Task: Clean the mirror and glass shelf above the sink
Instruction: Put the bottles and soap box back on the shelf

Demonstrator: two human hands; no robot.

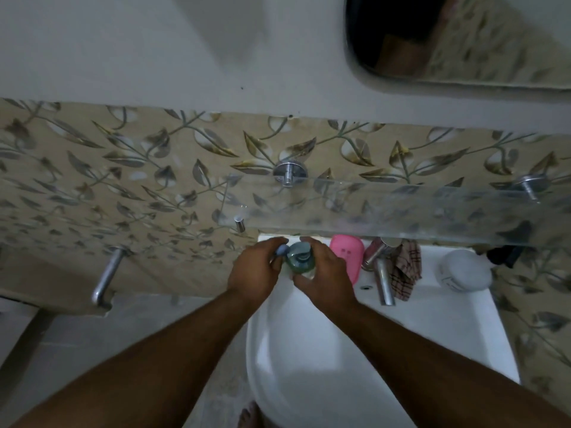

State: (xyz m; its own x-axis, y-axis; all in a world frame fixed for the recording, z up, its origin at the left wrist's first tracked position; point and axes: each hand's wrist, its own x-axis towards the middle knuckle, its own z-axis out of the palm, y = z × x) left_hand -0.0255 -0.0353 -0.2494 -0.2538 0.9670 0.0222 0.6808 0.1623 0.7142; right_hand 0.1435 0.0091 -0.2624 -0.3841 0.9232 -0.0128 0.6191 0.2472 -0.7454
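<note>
Mid-frame, our right hand (321, 273) grips the bottle (299, 260) and our left hand (255, 268) pinches a blue piece (281, 251) by its top; best we hold it upright over the sink (309, 350).

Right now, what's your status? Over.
Left hand and right hand grip green pump bottle at back corner of sink. Glass shelf, mirror untouched. Nothing blocking shelf.

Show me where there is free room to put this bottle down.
The glass shelf looks bare along its visible length. The basin is bare too. The ledge behind it is crowded: pump bottle, pink soap dish, tap, checked cloth, white tub side by side.
</note>
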